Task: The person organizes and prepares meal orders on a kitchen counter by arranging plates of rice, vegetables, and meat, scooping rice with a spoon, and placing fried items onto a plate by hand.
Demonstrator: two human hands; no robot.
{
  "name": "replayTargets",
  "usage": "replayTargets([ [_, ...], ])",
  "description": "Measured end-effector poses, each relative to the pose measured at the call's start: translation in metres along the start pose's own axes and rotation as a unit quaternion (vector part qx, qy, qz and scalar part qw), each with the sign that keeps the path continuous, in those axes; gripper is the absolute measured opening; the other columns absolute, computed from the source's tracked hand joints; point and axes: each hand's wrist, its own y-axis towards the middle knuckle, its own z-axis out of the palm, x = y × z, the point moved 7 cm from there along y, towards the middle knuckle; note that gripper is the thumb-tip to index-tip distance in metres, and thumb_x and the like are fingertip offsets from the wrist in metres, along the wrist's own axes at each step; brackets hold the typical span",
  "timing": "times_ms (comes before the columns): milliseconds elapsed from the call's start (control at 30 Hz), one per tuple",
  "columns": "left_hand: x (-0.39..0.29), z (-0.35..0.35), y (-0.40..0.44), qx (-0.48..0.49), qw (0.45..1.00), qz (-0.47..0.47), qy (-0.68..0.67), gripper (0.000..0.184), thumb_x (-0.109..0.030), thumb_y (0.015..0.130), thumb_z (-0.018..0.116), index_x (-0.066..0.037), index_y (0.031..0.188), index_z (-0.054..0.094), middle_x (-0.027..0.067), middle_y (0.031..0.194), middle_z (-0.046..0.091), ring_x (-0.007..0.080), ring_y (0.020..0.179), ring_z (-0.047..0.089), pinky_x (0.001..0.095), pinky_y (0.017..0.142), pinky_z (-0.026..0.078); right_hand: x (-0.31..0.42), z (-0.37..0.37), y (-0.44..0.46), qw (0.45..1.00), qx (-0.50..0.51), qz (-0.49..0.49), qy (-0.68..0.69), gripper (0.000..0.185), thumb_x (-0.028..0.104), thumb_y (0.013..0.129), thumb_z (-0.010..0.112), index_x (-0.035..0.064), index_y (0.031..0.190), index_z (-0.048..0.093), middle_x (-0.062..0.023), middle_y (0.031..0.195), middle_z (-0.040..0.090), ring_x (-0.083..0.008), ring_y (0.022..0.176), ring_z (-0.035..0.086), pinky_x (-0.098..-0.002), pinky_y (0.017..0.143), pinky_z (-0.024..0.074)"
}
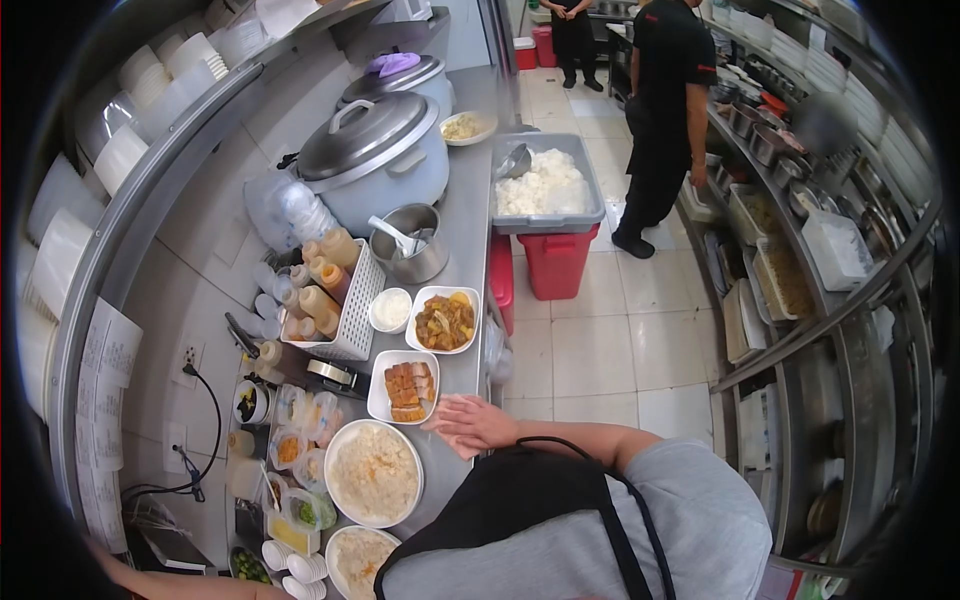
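Note:
My right hand (pixel 482 421) is at the counter's front edge, fingers pressed over a pale pinkish cloth (pixel 452 440). Just beyond its fingertips sits a white square bowl (pixel 377 404) of sliced crispy-skinned pork (pixel 408 390). A similar bowl of brown stew with chunks (pixel 444 321) stands farther along, beside a small bowl of white rice (pixel 390 310). Nearer me is a large round bowl of fried rice (pixel 374 473), with a second one (pixel 360 562) partly covered by my body. Only my left forearm (pixel 180 582) shows at the lower left; the hand is out of view.
Sauce bottles fill a white basket (pixel 362 310) by a metal pot (pixel 410 245) and lidded cookers (pixel 370 150). Ingredient tubs (pixel 290 445) line the wall side. A grey rice tub (pixel 550 222) stands on a red bin (pixel 558 265). Two people in black (pixel 660 110) stand beyond; shelves line the right.

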Motion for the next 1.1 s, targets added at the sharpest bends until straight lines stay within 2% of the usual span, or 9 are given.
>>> replayTargets([
  [167, 0.002, 0.003, 0.0, 0.03, 0.999, -0.008, -0.007, 0.04, -0.031, 0.083, 0.051, -0.006, 0.052, 0.052, 0.0133, 0.055, 0.053, 0.0309, 0.048, 0.049, 0.041, 0.045, 0.038, -0.003, 0.007, -0.003, 1.0, 0.001, -0.01, -0.01, 0.041, 0.03, 0.086, 0.045, 0.0136, 0.124, 0.047, -0.0075, 0.133, 0.038, -0.0246, 0.124, 0.032, -0.0437, 0.1, 0.0208],
  [400, -0.005, 0.001, 0.003, 0.012, 0.999, 0.027, 0.013, 0.039, -0.031, 0.084, 0.051, -0.005, 0.054, 0.052, 0.0136, 0.055, 0.053, 0.0317, 0.049, 0.05, 0.0411, 0.045, 0.038, -0.004, 0.004, -0.003, 1.0, -0.006, -0.008, -0.012, 0.042, 0.031, 0.085, 0.045, 0.0157, 0.125, 0.046, -0.0079, 0.133, 0.037, -0.027, 0.125, 0.031, -0.0453, 0.1, 0.0202],
  [467, -0.037, -0.006, 0.0, -0.055, 0.971, 0.218, 0.083, 0.039, -0.031, 0.084, 0.051, -0.005, 0.054, 0.051, 0.0139, 0.056, 0.053, 0.0318, 0.049, 0.05, 0.0409, 0.045, 0.038, -0.004, 0.004, -0.003, 1.0, -0.005, -0.007, -0.012, 0.042, 0.031, 0.085, 0.045, 0.0158, 0.124, 0.046, -0.0079, 0.134, 0.037, -0.0275, 0.125, 0.031, -0.0457, 0.1, 0.02],
  [500, -0.035, -0.005, 0.0, -0.056, 0.971, 0.218, 0.083, 0.039, -0.031, 0.084, 0.051, -0.005, 0.054, 0.051, 0.0139, 0.056, 0.053, 0.0318, 0.049, 0.05, 0.0409, 0.045, 0.038, -0.004, 0.005, -0.003, 1.0, -0.005, -0.006, -0.01, 0.043, 0.031, 0.085, 0.045, 0.0158, 0.124, 0.046, -0.008, 0.133, 0.037, -0.0274, 0.125, 0.031, -0.0458, 0.1, 0.0197],
  [567, -0.025, -0.008, 0.003, -0.05, 0.986, 0.158, -0.007, 0.04, -0.031, 0.084, 0.052, -0.005, 0.053, 0.05, 0.014, 0.056, 0.053, 0.0317, 0.049, 0.05, 0.0406, 0.044, 0.038, -0.003, 0.004, -0.002, 1.0, -0.003, -0.006, -0.009, 0.043, 0.032, 0.085, 0.045, 0.0158, 0.124, 0.046, -0.0081, 0.133, 0.037, -0.0273, 0.125, 0.031, -0.0459, 0.101, 0.0195],
  [700, -0.036, -0.011, 0.001, -0.05, 0.981, 0.182, 0.038, 0.04, -0.03, 0.084, 0.051, -0.006, 0.053, 0.05, 0.0139, 0.055, 0.052, 0.0314, 0.048, 0.049, 0.0405, 0.044, 0.037, -0.002, 0.002, -0.002, 1.0, -0.003, -0.007, -0.005, 0.043, 0.032, 0.084, 0.045, 0.0154, 0.124, 0.046, -0.0083, 0.132, 0.038, -0.0269, 0.125, 0.032, -0.0457, 0.101, 0.0196],
  [767, -0.002, 0.002, 0.0, 0.006, 0.999, 0.034, 0.027, 0.039, -0.029, 0.084, 0.051, -0.005, 0.052, 0.049, 0.0136, 0.053, 0.051, 0.031, 0.047, 0.048, 0.0402, 0.044, 0.037, -0.002, 0.003, -0.002, 1.0, -0.005, -0.009, -0.007, 0.043, 0.032, 0.084, 0.046, 0.0153, 0.124, 0.046, -0.0083, 0.132, 0.039, -0.0266, 0.124, 0.032, -0.0455, 0.101, 0.0198],
  [1100, -0.005, -0.001, 0.001, -0.003, 1.0, 0.025, -0.008, 0.04, -0.028, 0.084, 0.051, -0.005, 0.051, 0.048, 0.0125, 0.053, 0.049, 0.029, 0.046, 0.047, 0.0391, 0.044, 0.037, -0.003, -0.001, -0.001, 1.0, -0.015, -0.006, 0.0, 0.043, 0.033, 0.083, 0.046, 0.0169, 0.123, 0.047, -0.0073, 0.131, 0.04, -0.027, 0.125, 0.032, -0.0458, 0.101, 0.0198],
])
